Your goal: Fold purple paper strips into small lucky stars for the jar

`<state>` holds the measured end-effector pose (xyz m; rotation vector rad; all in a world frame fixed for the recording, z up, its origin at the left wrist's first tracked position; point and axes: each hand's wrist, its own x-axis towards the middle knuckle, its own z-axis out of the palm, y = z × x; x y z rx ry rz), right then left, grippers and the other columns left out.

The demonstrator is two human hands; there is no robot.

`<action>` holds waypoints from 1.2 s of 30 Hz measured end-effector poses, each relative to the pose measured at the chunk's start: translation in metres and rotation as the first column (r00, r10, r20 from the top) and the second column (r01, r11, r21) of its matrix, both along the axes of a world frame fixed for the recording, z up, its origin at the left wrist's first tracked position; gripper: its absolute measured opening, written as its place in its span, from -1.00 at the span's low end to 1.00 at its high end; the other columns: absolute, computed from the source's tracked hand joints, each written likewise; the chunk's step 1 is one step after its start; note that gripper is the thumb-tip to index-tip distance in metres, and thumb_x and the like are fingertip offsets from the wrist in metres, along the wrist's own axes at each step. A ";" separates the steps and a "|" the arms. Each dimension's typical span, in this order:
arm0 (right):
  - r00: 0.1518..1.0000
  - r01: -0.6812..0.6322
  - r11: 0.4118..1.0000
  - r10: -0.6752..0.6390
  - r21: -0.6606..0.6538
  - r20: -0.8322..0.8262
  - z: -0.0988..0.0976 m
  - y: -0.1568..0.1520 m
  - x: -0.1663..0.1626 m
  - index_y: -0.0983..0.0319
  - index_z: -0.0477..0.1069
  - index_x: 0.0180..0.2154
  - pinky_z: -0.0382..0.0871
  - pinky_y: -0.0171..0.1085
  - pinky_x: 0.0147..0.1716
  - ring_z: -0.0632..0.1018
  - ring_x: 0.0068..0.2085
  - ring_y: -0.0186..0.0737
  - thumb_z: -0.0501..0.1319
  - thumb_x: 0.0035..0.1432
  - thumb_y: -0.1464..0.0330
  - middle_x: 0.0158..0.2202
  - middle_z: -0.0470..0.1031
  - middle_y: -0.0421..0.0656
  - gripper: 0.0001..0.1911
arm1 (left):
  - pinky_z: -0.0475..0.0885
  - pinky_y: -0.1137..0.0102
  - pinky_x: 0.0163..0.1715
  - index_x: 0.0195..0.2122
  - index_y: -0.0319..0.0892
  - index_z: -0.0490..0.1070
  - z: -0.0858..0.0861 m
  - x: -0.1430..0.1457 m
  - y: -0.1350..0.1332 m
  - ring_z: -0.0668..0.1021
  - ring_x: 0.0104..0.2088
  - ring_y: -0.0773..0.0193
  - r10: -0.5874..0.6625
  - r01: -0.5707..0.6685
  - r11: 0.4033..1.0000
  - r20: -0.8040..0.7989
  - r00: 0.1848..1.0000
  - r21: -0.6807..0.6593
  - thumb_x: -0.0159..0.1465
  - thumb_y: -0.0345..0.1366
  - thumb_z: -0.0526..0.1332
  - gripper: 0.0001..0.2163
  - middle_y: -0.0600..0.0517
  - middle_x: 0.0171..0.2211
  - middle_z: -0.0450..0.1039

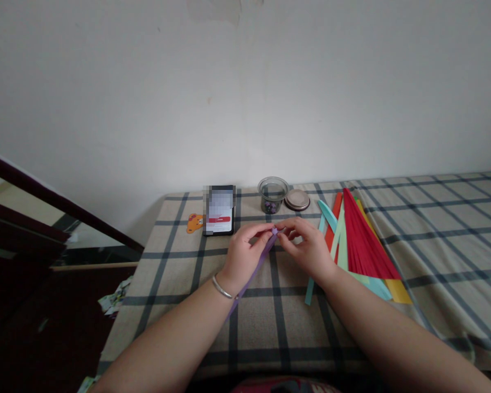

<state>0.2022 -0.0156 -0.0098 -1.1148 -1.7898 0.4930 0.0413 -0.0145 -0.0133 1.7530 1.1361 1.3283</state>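
My left hand (245, 254) and my right hand (306, 245) meet over the checked tablecloth (180, 273), fingertips pinched together on the folded end of a purple paper strip (257, 267). The strip trails down and left under my left wrist, which wears a silver bangle. Both hands are closed on the strip. Just right of my right hand lies a fan of coloured paper strips (362, 245) in red, green, blue, orange and yellow.
Behind the hands stand a small glass jar (273, 195) with purple bits inside and its round lid (297, 200). A phone (219, 210) leans at the back, with an orange bear-shaped tag (195, 222) beside it. The table's left edge drops to a dark floor.
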 end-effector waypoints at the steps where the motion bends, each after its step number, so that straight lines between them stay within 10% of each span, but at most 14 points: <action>1: 1.000 0.000 1.000 0.000 0.001 0.002 0.000 0.000 0.000 0.17 0.41 -0.28 0.41 -0.26 -0.41 0.48 -0.38 -0.26 0.18 0.09 0.41 -0.36 0.48 -0.14 -0.89 | 0.43 0.34 -0.14 -0.16 -0.10 0.47 0.000 0.000 0.000 0.54 -0.22 0.26 0.005 -0.005 1.000 0.014 1.000 -0.020 0.21 -0.31 0.19 -0.82 0.00 -0.22 0.53; 27: 0.999 0.046 0.992 -0.048 -0.119 -0.015 -0.001 0.001 -0.001 0.20 0.32 -0.37 0.32 -0.32 -0.44 0.42 -0.46 -0.31 0.15 -0.03 0.46 -0.48 0.40 -0.23 -0.90 | 0.44 0.37 -0.19 -0.25 -0.18 0.42 0.002 -0.001 0.002 0.52 -0.24 0.30 -0.035 0.050 0.996 -0.217 0.976 0.067 0.25 -0.38 0.12 -0.89 0.00 -0.28 0.51; 36: 0.932 0.038 0.964 -0.129 -0.261 -0.339 -0.002 0.013 0.006 0.18 0.27 -0.39 0.13 -0.36 -0.60 0.27 -0.57 -0.36 0.17 0.03 0.32 -0.59 0.23 -0.30 -0.91 | 0.33 0.16 -0.05 -0.18 -0.19 0.41 -0.003 -0.001 -0.001 0.38 -0.08 0.08 0.106 0.030 0.982 -0.679 0.727 0.185 0.10 -0.28 0.30 -0.74 -0.07 -0.17 0.38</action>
